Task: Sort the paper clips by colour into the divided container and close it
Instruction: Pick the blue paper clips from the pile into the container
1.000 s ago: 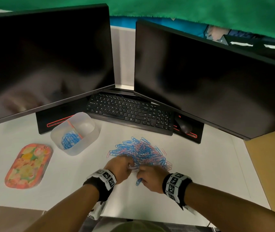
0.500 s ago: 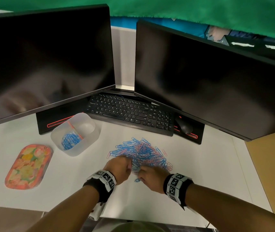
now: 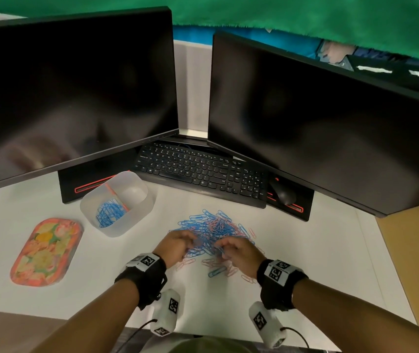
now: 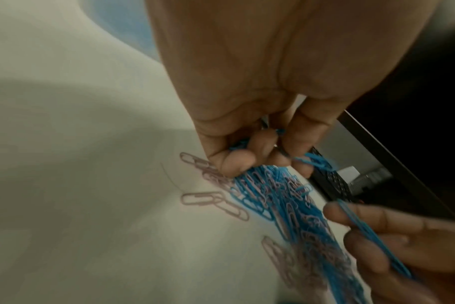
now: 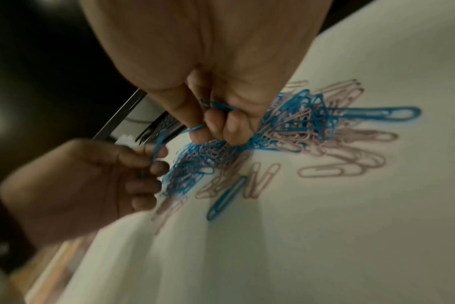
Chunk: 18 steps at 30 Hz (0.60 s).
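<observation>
Left monitor (image 3: 70,82) cut by frame edge; mouse (image 3: 283,193) half under right monitor (image 3: 330,128).

Both forearms reach forward, hands close together, palms down. The left hand (image 3: 175,244) and right hand (image 3: 240,250) each have fingers curled, pinching blue clips.

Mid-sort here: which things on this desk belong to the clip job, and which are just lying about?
Job:
- mixed clip pile
- divided container, blue clips in one half
- floral lid
- left hand, right hand, both gripping blue clips

Lying about:
- keyboard
- mouse
- two monitors
</observation>
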{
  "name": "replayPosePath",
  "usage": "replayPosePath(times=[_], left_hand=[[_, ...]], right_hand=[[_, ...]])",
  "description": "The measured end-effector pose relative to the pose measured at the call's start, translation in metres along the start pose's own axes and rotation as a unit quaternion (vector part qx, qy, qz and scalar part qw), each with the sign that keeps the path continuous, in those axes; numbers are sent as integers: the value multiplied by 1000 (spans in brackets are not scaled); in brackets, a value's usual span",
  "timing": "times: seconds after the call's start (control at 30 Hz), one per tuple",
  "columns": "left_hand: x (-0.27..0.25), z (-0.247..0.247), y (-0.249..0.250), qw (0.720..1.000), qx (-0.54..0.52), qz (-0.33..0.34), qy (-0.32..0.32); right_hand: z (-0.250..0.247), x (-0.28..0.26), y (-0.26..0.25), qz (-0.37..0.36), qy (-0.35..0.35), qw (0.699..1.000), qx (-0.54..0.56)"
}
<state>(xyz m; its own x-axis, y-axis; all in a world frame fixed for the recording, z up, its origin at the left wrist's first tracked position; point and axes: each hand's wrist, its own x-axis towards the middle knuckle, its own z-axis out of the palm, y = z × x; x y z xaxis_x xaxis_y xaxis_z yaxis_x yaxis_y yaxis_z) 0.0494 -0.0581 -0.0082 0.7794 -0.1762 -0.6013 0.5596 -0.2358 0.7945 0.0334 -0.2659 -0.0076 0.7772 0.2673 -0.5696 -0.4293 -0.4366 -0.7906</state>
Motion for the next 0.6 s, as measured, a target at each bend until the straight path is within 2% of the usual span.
replayPosePath(times=[0.13, 0.27, 0.3, 0.37, 0.47, 0.6], left_hand=[[-3, -5, 6, 994, -103, -46, 15], [-5, -6, 8, 982, -180, -57, 1], [-5, -6, 8, 983, -174, -58, 1], [-3, -6, 7, 987, -150, -64, 11], [-2, -5, 6, 991, -109, -68, 24], [-9, -5, 9, 995, -72, -62, 15]], right_hand=[[-3, -1, -9, 40, -15, 988, 149], [-1, -1, -15, 49, -37, 984, 168], [-1, -1, -16, 47, -43, 988, 142], [0, 0, -17, 16, -61, 998, 19], [7, -2, -18, -37, -76, 978, -189], [12, -3, -17, -46, -103, 954, -278]])
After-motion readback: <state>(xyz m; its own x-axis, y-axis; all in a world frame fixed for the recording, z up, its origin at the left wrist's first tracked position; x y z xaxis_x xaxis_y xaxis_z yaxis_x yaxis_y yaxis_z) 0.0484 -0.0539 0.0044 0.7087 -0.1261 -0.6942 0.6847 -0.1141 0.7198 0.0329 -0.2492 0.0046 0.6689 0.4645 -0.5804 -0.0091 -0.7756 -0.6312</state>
